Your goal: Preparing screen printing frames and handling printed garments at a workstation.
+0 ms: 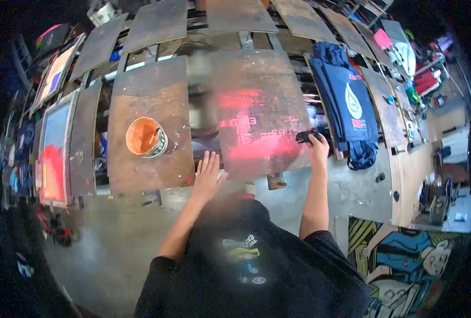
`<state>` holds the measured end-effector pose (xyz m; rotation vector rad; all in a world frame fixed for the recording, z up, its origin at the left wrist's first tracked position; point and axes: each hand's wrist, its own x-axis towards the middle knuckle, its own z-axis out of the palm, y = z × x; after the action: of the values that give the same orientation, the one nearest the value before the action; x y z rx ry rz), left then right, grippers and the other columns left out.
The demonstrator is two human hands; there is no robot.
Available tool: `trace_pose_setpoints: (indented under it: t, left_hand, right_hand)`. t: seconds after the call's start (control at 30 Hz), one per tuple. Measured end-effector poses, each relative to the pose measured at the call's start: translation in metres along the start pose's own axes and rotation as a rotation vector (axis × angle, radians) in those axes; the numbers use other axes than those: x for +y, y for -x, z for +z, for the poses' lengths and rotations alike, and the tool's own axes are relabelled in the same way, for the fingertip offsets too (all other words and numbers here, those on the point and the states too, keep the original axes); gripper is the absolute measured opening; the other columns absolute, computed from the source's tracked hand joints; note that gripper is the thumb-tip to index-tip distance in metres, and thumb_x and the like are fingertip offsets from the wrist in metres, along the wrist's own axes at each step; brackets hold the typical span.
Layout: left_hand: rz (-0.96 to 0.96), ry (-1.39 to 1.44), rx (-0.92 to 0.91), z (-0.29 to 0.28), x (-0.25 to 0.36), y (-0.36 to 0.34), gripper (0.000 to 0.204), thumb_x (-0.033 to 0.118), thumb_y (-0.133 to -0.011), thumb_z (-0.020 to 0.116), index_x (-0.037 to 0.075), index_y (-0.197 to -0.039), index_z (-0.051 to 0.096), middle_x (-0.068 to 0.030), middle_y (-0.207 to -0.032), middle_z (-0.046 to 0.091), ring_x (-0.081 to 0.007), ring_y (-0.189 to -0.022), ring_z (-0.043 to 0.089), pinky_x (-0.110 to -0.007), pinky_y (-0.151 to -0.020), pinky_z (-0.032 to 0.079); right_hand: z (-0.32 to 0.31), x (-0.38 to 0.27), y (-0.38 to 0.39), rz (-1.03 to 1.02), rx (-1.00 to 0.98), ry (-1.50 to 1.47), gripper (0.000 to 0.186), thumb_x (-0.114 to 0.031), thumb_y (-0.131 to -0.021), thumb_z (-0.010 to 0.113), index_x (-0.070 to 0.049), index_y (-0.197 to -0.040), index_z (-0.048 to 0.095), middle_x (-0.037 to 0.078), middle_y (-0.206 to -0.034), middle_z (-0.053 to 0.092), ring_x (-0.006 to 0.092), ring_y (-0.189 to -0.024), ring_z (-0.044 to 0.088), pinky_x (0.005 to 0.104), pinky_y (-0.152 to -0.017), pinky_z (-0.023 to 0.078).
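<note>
One-handed, holds a small black object of unclear kind in the right hand, at the near right part of a worn brown wooden board with pink-red smears across its middle and near part. Has the fingers of that hand narrow, closed on the object; cannot tell whether pressed against the board or just above. Holds nothing in the left hand, with fingers straight and close together, pointing away from the body, near the left near corner of the same board, beside the gap toward a second brown wooden board on the left. Cannot tell contact there either. Has on that left board a round green-and-white bucket with orange inside and a stick-like tool leaning in it, well apart from the left hand. Has farther left a pale framed screen with a bright red patch, and just right of the smeared board a dark-blue cloth bundle with a white drop-shaped print, hanging partly over the near edge. Wears a black short-sleeved shirt, above a grey floor.
</note>
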<state>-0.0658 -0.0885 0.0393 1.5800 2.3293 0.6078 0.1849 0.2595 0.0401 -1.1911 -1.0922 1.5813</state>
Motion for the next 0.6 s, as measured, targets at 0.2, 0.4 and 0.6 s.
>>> trace_pose_setpoints:
  t: [0.2,0.4,0.6]
  left_hand:
    - [0.173,0.116,-0.087,-0.006,0.009,-0.006,0.066,0.039,-0.097,0.048,-0.004,-0.145,0.031,-0.0192,-0.153,0.027,-0.0339,-0.146,0.015,-0.046,-0.116,0.018]
    - [0.197,0.239,-0.079,-0.011,0.006,0.011,0.063,0.033,-0.096,0.052,-0.003,-0.144,0.034,-0.0192,-0.151,0.031,-0.0344,-0.145,0.018,-0.044,-0.115,0.020]
    - [0.116,0.406,0.176,-0.059,-0.005,0.015,0.051,0.021,-0.089,0.061,-0.001,-0.133,0.049,-0.0184,-0.143,0.044,-0.0352,-0.140,0.031,-0.045,-0.112,0.028]
  right_hand:
    - [-0.007,0.069,0.007,-0.478,0.400,0.938,0.037,-0.006,-0.074,0.073,-0.001,-0.109,0.062,0.013,-0.094,0.068,0.0217,-0.081,0.065,0.0346,-0.071,0.055]
    - [0.110,0.096,0.124,-0.598,-0.026,0.950,0.031,-0.007,-0.077,0.066,-0.002,-0.107,0.068,0.021,-0.096,0.068,0.0334,-0.088,0.067,0.0418,-0.078,0.052]
    - [0.165,0.114,0.195,-0.112,-0.403,0.547,0.040,-0.008,-0.077,0.069,-0.004,-0.116,0.065,0.016,-0.099,0.070,0.0277,-0.083,0.067,0.0343,-0.073,0.052]
